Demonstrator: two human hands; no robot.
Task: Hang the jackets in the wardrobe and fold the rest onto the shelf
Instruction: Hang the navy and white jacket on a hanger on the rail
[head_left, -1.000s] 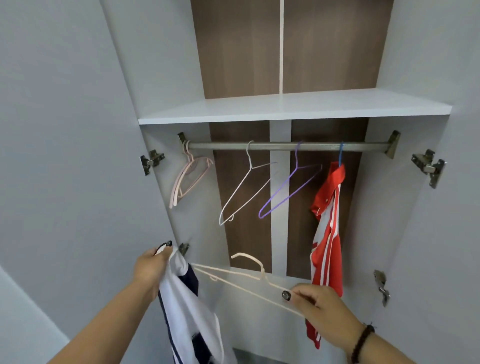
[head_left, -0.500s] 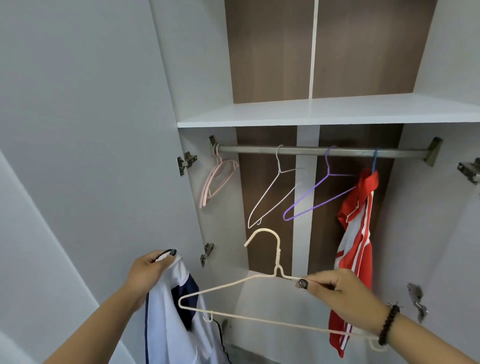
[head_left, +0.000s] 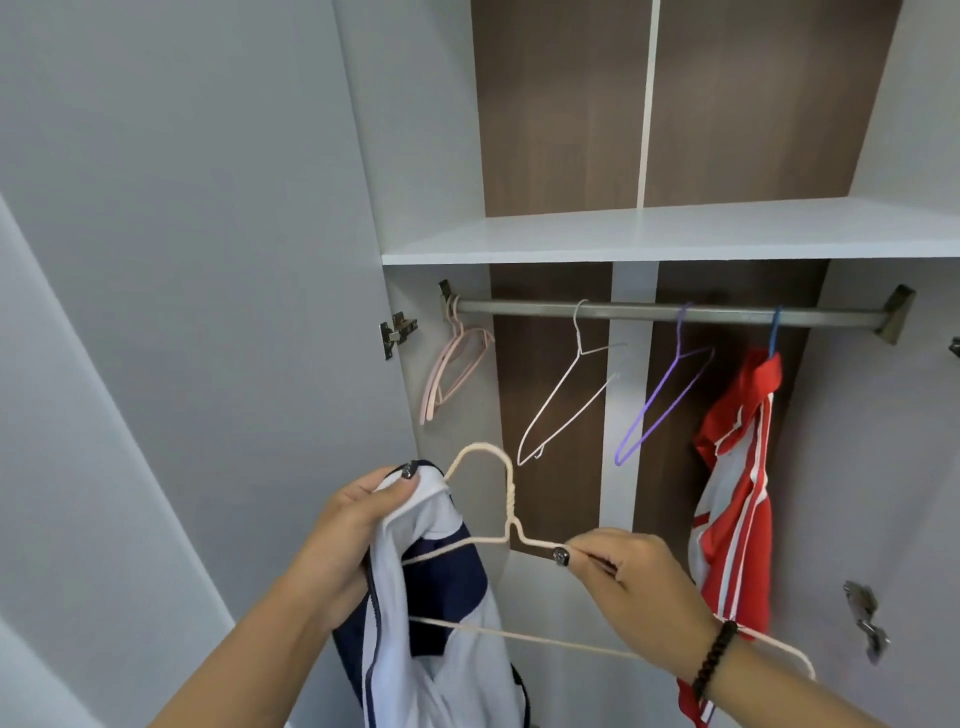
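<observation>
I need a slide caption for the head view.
Left hand grips white-and-navy jacket; right hand pinches cream wire hanger, feeding it into the collar.

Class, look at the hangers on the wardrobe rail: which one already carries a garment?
The blue hanger at the rail's right end; the red and white jacket hangs from it, while the pink, white and purple hangers hang bare.
</observation>
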